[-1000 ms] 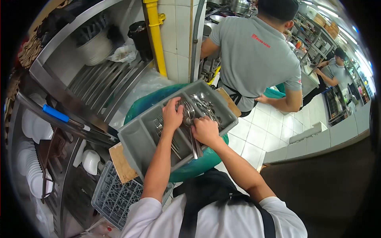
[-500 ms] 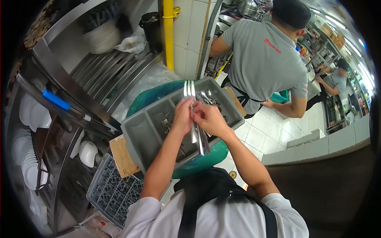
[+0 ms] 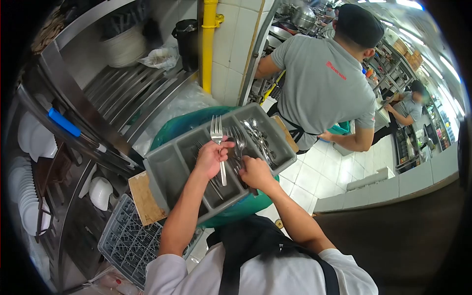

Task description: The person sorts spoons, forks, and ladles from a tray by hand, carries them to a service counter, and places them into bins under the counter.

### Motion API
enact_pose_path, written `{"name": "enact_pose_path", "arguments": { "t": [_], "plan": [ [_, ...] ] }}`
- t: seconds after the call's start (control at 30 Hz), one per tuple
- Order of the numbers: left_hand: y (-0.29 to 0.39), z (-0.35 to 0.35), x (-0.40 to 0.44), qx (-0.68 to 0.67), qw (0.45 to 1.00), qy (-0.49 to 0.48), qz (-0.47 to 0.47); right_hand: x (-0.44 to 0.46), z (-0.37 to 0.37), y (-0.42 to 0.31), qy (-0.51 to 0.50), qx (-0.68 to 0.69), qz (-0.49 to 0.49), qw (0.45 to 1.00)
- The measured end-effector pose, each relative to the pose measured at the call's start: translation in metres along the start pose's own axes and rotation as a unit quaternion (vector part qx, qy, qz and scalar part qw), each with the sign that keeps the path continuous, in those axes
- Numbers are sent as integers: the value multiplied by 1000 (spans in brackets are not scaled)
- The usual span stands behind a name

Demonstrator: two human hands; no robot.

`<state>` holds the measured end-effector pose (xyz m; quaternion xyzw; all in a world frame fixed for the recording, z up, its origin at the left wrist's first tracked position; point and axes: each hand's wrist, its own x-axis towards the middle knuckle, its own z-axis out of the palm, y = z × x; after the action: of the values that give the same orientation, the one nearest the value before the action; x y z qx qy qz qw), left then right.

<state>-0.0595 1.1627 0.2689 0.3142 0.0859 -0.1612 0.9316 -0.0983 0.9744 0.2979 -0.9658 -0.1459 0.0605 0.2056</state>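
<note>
Cutlery lies in the gray tray before us, whose long sides run from eight o'clock to two. Our left hand grasps one fork above the tray, tines toward twelve, a finger pointing off to three. Our right hand is curled low over the near end of a middle compartment, apparently around handles; its fingers cover them, so we cannot tell how many pieces it grips. Spoons lie in the two o'clock end compartment, while the one at eight o'clock gives us the most room inside the walls. Outside, a wooden board juts out at eight and a second board at two, where a co-worker stands just beside it, so we have little room there. Toward three, the tiled floor offers a wider gap; at ten, the steel rack hems us in. Our left forearm hides part of the near rim, green plastic shows only around the tray's edges, and a farther person past two is too small to make out well.
</note>
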Motion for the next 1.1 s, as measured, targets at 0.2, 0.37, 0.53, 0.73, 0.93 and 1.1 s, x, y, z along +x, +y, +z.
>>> {"name": "enact_pose_path", "arguments": {
  "t": [0.2, 0.37, 0.53, 0.73, 0.93, 1.1],
  "plan": [
    [-2, 18, -17, 95, 995, -12, -9, -9, -22, 20, -42, 239, 25, 970],
    [-3, 13, -15, 82, 996, 23, -27, -27, -47, 14, -61, 305, 57, 949],
    [-4, 0, -5, -36, 997, 0, -70, -29, -47, 0, 23, 239, 34, 970],
    [4, 11, -11, -3, 998, 8, -62, -18, -29, -12, 107, 170, -3, 980],
    [12, 1, -8, -1, 999, 9, -37, -6, -34, 2, 90, 37, -14, 995],
    [13, 6, -9, -15, 999, 37, 0, -2, -42, 3, 144, 157, -22, 977]
  ]
}}
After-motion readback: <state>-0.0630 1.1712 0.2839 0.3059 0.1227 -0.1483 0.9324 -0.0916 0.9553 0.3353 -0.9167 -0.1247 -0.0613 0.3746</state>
